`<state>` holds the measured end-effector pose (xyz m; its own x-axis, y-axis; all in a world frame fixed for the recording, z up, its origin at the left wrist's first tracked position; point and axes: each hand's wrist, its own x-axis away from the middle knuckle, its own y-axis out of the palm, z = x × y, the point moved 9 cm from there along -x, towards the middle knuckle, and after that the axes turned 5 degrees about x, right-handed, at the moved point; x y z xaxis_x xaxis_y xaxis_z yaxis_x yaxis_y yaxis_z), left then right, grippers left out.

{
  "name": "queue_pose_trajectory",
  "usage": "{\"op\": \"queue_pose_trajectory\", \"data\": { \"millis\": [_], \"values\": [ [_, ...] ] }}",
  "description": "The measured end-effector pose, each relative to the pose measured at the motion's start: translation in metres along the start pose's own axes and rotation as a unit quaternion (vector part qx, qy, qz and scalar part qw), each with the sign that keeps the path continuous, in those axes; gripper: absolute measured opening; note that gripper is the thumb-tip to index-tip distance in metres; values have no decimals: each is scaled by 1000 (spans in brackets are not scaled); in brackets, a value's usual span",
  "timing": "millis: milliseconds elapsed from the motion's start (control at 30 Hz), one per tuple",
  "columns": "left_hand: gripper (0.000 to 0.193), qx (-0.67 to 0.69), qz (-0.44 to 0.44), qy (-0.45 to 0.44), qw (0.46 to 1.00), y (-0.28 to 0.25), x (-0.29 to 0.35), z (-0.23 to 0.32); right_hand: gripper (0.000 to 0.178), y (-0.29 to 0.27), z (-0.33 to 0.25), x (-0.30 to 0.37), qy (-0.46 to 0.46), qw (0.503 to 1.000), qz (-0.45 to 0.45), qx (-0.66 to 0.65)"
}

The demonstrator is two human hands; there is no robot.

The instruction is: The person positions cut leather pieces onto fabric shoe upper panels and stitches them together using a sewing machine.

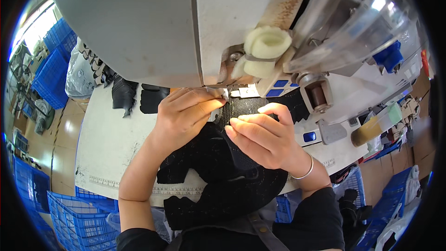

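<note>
Closest to the worker's body, a black mesh fabric piece [223, 176] hangs off the near edge of the white sewing table [111, 144] and runs away from the lap toward the machine, its long axis pointing straight at the needle area. Blue plastic crates [79, 218] stand on the floor to the left, below the table edge. Above the cloth, the right hand [260, 137] hovers with thumb and forefinger drawn together in a pinch; whether they grip a thread or the mesh edge is too small to tell. A silver bangle [304, 169] circles that wrist. Slightly farther in, the left hand [186, 111] presses on the far end of the mesh, its fingertips [214, 96] pinched at something just beside the presser foot, so this hand is the nearer one to the needle. Beyond both hands rises the grey sewing machine head [139, 28], with a cream foam roll [265, 49] clipped to its front. More black cut pieces [134, 95] lie at the table's back left.
</note>
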<state>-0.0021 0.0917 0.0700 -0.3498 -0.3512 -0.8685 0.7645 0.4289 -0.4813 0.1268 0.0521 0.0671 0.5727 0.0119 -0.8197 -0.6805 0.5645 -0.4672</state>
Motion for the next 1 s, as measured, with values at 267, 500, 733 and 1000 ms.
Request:
{"op": "queue_pose_trajectory", "data": {
  "millis": [267,500,733,1000],
  "values": [
    [15,24,-76,-90,993,-9,-6,-6,36,11,48,16,108,982,-44,-150],
    [13,351,-194,-346,848,12,27,-47,23,-8,5,-9,51,992,-102,45],
    [31,163,-92,-369,910,-30,46,-116,13,2,4,4,14,998,-32,46],
    [59,-161,-371,-383,830,-13,173,-179,21,8,1,-7,13,1000,2,-5]
  ]
}}
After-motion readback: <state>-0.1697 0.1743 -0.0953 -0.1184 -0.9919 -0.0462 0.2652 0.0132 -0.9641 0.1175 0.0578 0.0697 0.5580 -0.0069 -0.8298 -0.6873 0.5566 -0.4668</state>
